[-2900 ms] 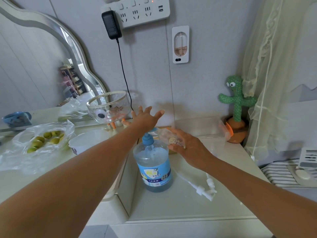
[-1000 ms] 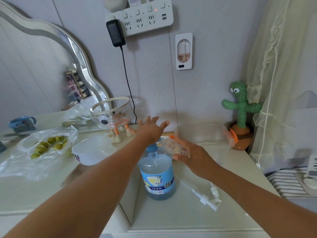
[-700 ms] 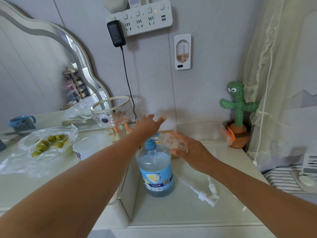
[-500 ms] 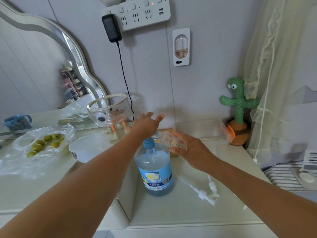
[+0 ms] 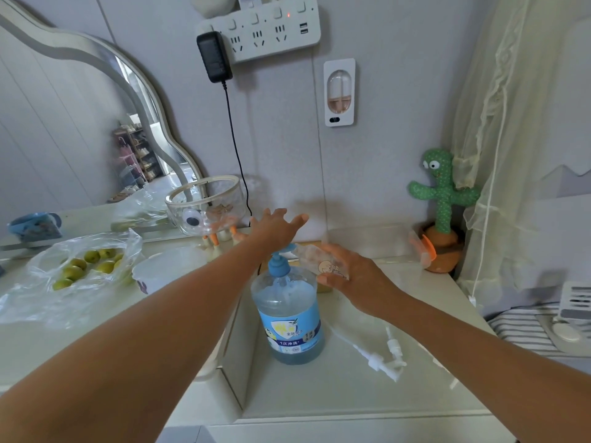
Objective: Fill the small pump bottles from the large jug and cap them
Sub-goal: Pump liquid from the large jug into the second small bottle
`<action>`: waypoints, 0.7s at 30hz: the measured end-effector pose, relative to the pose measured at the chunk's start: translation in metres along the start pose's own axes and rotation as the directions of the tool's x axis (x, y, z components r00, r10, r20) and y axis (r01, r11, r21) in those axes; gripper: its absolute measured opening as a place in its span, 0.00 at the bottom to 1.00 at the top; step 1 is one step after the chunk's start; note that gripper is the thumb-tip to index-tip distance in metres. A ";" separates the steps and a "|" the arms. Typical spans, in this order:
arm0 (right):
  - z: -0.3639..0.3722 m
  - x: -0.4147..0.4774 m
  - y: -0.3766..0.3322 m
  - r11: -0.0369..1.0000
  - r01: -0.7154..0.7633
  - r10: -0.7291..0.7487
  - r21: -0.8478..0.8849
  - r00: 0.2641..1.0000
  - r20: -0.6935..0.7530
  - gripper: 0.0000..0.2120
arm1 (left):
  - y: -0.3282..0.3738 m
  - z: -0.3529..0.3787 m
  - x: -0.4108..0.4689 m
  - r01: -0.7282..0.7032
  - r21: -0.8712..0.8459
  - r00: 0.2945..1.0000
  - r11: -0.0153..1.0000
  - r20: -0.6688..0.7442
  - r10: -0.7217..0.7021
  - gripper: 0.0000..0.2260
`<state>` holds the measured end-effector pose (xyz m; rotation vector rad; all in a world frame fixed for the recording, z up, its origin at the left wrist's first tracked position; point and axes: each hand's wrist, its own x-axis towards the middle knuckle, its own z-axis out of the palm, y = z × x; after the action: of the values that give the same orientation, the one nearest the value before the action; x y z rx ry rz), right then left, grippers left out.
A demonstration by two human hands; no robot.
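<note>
Left grip (image 5: 275, 227), fingers straight and spread, is pressing the blue pump (image 5: 279, 266) of the large clear plastic jug (image 5: 287, 318) beneath it. Right grip (image 5: 353, 278) is clasping a small clear bottle (image 5: 315, 262).

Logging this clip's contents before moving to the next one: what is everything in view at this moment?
large jug: one, clear with blue liquid and a blue pump, centre of the lower counter.
small bottle: one, clear, tilted beside the jug's pump.
loose pump heads: apparently two, white, lying right of the jug.
cactus toy: one, green in an orange pot, back right corner.
glass bowl: one, clear, back left near the wall.
bag of fruit: one, clear plastic with green fruit, far left.
power strip: one, white, on the wall.
adapter: one, black, plugged into the strip.
left hand: fingers straight, over the jug's pump.
right hand: fingers round the small bottle.
</note>
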<state>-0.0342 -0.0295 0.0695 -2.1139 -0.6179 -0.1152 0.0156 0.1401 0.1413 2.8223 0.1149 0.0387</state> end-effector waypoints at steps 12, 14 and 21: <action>0.009 0.000 0.014 1.000 -0.008 0.008 0.018 1.000 0.008 0.24 | -0.012 0.025 0.009 0.048 0.042 0.998 0.998 -0.049 -0.046 0.34; 0.008 -0.002 0.012 1.000 -0.005 0.004 0.017 1.000 0.013 0.24 | -0.012 0.023 0.008 0.051 -0.009 0.997 0.999 -0.056 -0.051 0.35; 0.002 0.003 0.005 1.000 -0.003 0.004 -0.017 1.000 0.008 0.24 | -0.009 0.009 0.012 0.010 -0.092 0.999 0.996 -0.036 -0.013 0.34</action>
<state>-0.0295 -0.0292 0.0657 -2.1331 -0.6197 -0.1111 0.0267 0.1471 0.1302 2.7300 0.1339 0.0907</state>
